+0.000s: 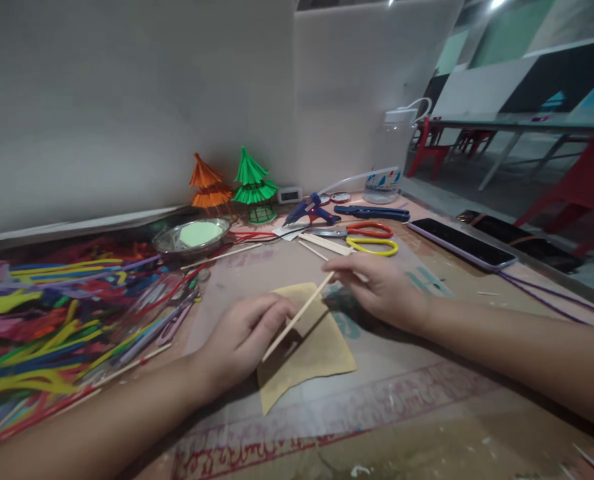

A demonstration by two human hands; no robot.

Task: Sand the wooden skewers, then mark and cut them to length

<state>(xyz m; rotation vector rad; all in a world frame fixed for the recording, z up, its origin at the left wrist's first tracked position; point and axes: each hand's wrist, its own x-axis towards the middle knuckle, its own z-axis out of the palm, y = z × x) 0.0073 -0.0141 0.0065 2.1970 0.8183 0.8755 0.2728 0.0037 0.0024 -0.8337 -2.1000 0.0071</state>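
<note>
A thin pale wooden stick (301, 312) slants above a tan sheet (321, 357) that looks like sandpaper or felt. Its upper end is pinched between the thumb and fingers of my right hand (384, 290). My left hand (251, 330) is closed, its curled fingertips against the stick's lower half; how firmly they grip is hidden. The stick's lower end sticks out in front of the left hand. Beyond my right hand lie several more pale sticks (327, 244) and scissors (371, 239) with red and yellow handles.
Colourful craft strips (51, 327) heap up at left, beside a metal dish (191, 237). Orange (209, 183) and green (254, 183) tiered models stand behind. A blue glue gun (311, 210), a utility knife (371, 213), a water bottle (389, 160) and a phone (461, 243) sit toward the back and right.
</note>
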